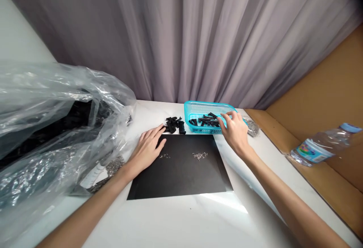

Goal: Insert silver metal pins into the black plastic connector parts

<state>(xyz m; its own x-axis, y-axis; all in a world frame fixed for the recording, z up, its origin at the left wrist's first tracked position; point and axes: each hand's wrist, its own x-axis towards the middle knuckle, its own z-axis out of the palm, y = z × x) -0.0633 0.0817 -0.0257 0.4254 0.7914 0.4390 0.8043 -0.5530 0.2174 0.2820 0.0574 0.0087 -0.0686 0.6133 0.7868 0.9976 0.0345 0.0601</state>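
My left hand (147, 144) lies with fingers stretched out over the left edge of a black mat (181, 180). Its fingertips reach the near side of a small pile of black plastic parts (172, 123). Over the right end of a turquoise basket (210, 106) hovers my right hand (235, 129), its fingers bent and thumb apart, with nothing visible between them. More black plastic parts (208, 119), some long and thin, lie inside the basket. Two groups of tiny silvery metal pieces rest on the mat: a small left one (165, 156) and a larger right one (200, 155).
Large clear plastic bags (110, 85) with black contents take up the left side. A labelled bag of small metal pieces (113, 166) lies beside my left forearm, another (252, 127) beyond my right hand. A water bottle (320, 148) leans in the cardboard (340, 89) at right.
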